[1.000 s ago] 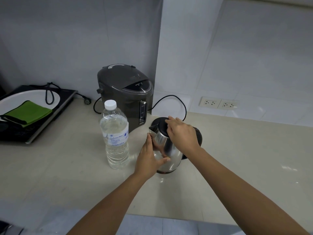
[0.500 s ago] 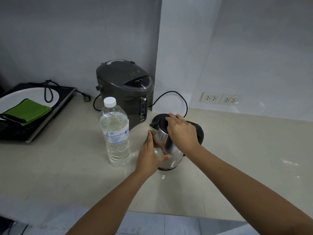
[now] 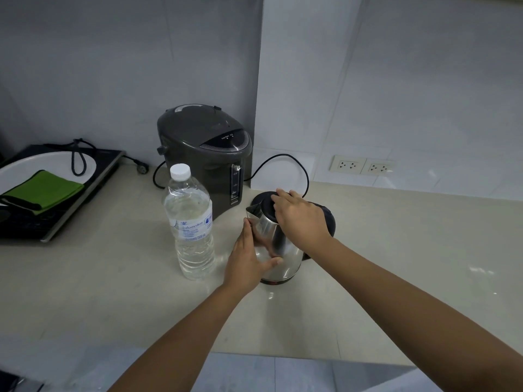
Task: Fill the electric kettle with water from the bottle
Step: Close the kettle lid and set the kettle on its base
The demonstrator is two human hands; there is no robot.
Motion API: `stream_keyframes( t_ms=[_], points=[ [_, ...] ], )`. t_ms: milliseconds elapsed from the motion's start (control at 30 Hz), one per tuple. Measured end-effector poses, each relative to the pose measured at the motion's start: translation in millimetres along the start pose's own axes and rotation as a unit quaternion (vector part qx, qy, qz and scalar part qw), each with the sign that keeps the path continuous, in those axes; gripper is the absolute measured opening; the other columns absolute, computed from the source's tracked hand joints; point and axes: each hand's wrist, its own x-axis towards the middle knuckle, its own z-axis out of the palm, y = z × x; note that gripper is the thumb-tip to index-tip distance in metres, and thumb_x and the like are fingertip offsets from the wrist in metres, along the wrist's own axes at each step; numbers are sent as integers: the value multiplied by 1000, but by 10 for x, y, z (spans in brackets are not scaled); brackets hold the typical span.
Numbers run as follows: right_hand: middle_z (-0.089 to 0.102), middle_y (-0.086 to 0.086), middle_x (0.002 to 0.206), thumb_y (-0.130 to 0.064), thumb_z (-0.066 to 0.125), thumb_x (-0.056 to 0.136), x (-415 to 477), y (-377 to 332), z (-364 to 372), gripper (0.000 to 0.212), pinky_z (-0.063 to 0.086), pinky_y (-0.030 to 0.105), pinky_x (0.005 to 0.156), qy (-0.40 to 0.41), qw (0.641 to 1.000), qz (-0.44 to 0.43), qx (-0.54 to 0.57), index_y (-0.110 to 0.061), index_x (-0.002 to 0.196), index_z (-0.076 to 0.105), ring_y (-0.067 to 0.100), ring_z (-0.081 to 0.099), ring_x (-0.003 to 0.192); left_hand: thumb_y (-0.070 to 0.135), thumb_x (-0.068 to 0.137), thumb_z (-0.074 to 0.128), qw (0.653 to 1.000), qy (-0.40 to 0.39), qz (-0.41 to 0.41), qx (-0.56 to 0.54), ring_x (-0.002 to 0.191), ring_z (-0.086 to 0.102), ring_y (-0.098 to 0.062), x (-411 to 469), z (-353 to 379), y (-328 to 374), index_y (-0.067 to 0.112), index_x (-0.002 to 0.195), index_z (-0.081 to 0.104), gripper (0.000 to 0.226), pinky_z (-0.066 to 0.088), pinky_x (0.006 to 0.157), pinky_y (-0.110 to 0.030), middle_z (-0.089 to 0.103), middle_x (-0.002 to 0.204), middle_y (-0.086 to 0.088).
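A steel electric kettle (image 3: pixel 280 251) with a black lid and black handle stands on the pale counter, spout pointing left. My left hand (image 3: pixel 247 261) is wrapped around its steel body from the front left. My right hand (image 3: pixel 301 219) rests on top, fingers on the black lid, which is down. A clear water bottle (image 3: pixel 192 224) with a white cap on stands upright just left of the kettle, nearly full, touched by neither hand.
A dark grey hot water dispenser (image 3: pixel 208 154) stands behind the bottle, its black cord (image 3: pixel 285 162) looping behind the kettle. An induction hob (image 3: pixel 53 207) at far left carries a white plate and green cloth (image 3: pixel 42 190). Wall sockets (image 3: pixel 362 166) sit at right. The counter's front edge (image 3: pixel 283 360) is near.
Both hands stay on the kettle. The view has shifted slightly, and my right hand's fingers have spread a little further over the lid.
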Motion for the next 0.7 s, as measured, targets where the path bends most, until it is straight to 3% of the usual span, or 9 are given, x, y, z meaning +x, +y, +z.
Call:
stream_keyframes(
  t_ms=[133, 267, 567, 700],
  points=[
    [39, -6, 156, -38, 35, 105, -31, 39, -105, 44, 44, 38, 100, -40, 998, 1, 49, -25, 146, 46, 19, 34, 144, 53, 70, 82, 1000, 0, 0, 8, 147, 25, -18, 3, -9, 4, 16, 158, -11, 133, 33, 116, -33, 25, 162, -2],
    [30, -6, 160, -56, 38, 99, -88, 121, -95, 60, 35, 37, 110, -70, 995, -25, 66, -28, 152, 36, 20, 26, 147, 57, 70, 80, 1000, -8, -7, 11, 148, 25, -19, 1, -18, 1, 20, 158, -12, 133, 36, 115, -38, 25, 162, -1],
    [34, -6, 159, -54, 44, 98, -89, 158, -44, 59, 35, 36, 111, -39, 994, -11, 103, -27, 151, 38, 18, 27, 147, 56, 70, 81, 1000, -4, -8, 13, 148, 24, -18, -3, -12, 4, 18, 158, -11, 132, 35, 116, -36, 25, 162, -2],
    [32, -4, 160, -53, 44, 99, -142, 181, 12, 60, 24, 33, 117, -28, 992, -15, 123, -25, 152, 37, 19, 24, 148, 54, 70, 82, 1000, -4, -11, 8, 147, 27, -18, -4, -11, 6, 17, 158, -9, 132, 36, 115, -36, 28, 161, -2]
  ],
)
